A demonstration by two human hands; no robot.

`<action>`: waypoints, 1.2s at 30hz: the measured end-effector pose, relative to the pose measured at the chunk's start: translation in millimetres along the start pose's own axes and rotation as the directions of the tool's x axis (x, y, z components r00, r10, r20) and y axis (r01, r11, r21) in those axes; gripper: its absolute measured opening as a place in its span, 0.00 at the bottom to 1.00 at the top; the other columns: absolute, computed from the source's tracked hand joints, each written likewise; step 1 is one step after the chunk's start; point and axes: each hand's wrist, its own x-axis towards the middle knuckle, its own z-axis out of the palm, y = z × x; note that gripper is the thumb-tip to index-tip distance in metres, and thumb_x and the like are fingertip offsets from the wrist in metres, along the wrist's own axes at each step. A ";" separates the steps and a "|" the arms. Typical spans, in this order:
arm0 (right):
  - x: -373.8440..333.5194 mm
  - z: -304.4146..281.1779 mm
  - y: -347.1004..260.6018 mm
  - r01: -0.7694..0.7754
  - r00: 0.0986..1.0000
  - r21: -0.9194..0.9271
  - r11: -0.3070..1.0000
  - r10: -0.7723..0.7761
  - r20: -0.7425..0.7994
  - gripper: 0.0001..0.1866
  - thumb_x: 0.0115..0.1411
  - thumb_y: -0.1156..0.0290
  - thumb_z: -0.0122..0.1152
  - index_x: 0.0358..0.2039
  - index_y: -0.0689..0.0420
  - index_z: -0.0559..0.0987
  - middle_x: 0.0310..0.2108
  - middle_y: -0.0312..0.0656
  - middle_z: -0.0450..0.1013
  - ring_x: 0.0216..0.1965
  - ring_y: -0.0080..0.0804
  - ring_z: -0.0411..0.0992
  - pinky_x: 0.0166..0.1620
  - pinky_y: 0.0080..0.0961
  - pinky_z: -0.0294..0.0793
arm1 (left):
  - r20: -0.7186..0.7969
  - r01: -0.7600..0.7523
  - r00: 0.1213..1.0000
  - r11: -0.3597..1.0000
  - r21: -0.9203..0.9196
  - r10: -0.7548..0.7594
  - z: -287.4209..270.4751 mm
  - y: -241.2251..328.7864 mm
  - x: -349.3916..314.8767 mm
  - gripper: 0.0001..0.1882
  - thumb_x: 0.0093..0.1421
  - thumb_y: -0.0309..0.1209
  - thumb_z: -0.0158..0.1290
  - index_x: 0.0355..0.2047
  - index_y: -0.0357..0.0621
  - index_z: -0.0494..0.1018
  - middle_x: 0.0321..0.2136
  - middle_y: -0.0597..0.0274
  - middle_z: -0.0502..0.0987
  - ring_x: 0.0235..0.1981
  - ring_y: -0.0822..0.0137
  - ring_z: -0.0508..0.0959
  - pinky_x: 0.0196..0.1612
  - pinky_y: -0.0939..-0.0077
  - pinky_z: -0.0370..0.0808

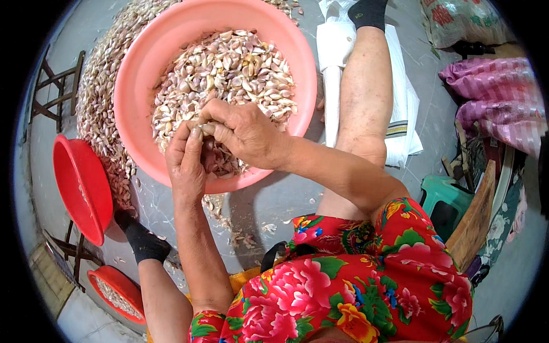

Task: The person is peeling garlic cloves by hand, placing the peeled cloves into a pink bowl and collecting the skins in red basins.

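Two hands meet over the near side of the pink basin (132, 86), which is heaped with garlic cloves (229, 68). Left hand (186, 160) and right hand (243, 134) are both pinched onto one small garlic clove (201, 127) between the fingertips, just above the pile; fingers closed on it, thumbs working at its skin by the look of it. Risks: clove is small and probably slick once skinned, so a hard pinch could shoot it out past the near rim onto the grey floor (297, 194), where husk scraps (240, 234) already lie. A thumbnail pressed too deep would likely gouge the flesh. Right forearm crosses low over the rim, so a careless pull back could tip or drag the basin. Room: basin rim sits right under the wrists, little slack there. Loose pile of cloves (100, 103) hugs the basin's far-left side. Red bowl (83, 186) stands on edge to the left, well apart; a second red dish (117, 294) with contents lies near the left foot. Legs bracket the basin on both sides, white cloth (334, 51) beside the right leg. Freest space is the floor strip between basin and lap.
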 end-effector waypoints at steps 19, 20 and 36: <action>6.2 3.4 7.6 -0.120 0.993 0.237 0.964 0.116 0.031 0.05 0.69 0.75 0.52 0.43 0.62 0.71 0.23 0.38 0.74 0.29 0.19 0.74 0.33 0.26 0.74 | -0.036 0.040 0.998 0.996 -0.081 -0.043 8.4 -1.5 -5.2 0.06 0.72 0.31 0.51 0.40 0.44 0.74 0.23 0.72 0.72 0.15 0.84 0.63 0.15 0.87 0.58; 6.3 1.7 6.9 -0.140 0.990 0.245 0.959 0.131 0.053 0.05 0.69 0.75 0.52 0.43 0.62 0.71 0.23 0.38 0.74 0.29 0.19 0.74 0.33 0.26 0.74 | -0.029 0.052 0.998 0.993 -0.107 -0.056 10.0 0.7 -4.9 0.07 0.72 0.32 0.51 0.40 0.43 0.75 0.23 0.72 0.72 0.16 0.83 0.64 0.16 0.87 0.59; 2.8 -3.9 5.7 -0.071 0.995 0.181 0.981 0.058 0.075 0.05 0.70 0.73 0.54 0.43 0.60 0.73 0.27 0.37 0.73 0.30 0.21 0.72 0.36 0.27 0.74 | 0.018 0.099 0.995 0.992 0.075 -0.100 -4.0 9.7 3.6 0.13 0.71 0.37 0.49 0.41 0.39 0.77 0.25 0.72 0.76 0.19 0.82 0.70 0.19 0.88 0.64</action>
